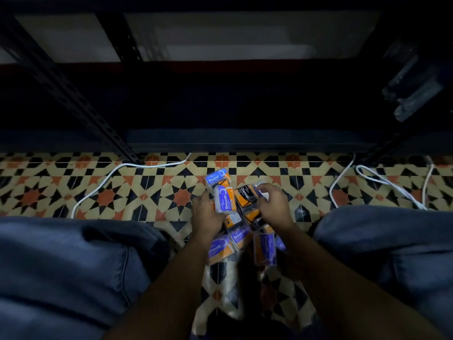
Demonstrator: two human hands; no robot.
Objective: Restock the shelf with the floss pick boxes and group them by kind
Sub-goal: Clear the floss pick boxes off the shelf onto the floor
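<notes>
- Head view, lower centre: the person sat on a patterned tile floor [110, 192] of cream, black and orange stars, with knees in blue denim trousers [61, 261] filling the lower left and lower right of the frame.
- Left hand [204, 214] gripped a purple-and-orange floss pick box labelled "Smooth" [225, 201], fingers curled round its left side; the box stood roughly upright at frame centre.
- Right hand [272, 204] held an orange-and-black floss pick box labelled "Charcoal" [245, 196], fingers curled over its right edge. A purple item sat under the fingertips; could not tell what it was.
- The two held boxes were just beside each other, between the hands.
- A blue-and-orange floss pick box labelled "Round" [217, 179] lay on the floor just above the "Smooth" box in the frame, touching or nearly touching it.
- A loose pile of further floss pick boxes [245, 239] lay on the floor below and between the wrists, mostly purple "Smooth" packs plus a second "Charcoal" one.
- Upper half of frame: dark metal shelving unit [73, 94] with perforated uprights; its lower shelf was in deep shadow and its contents were unreadable.
- White cables [103, 182] trailed on the floor at left and right.
</notes>
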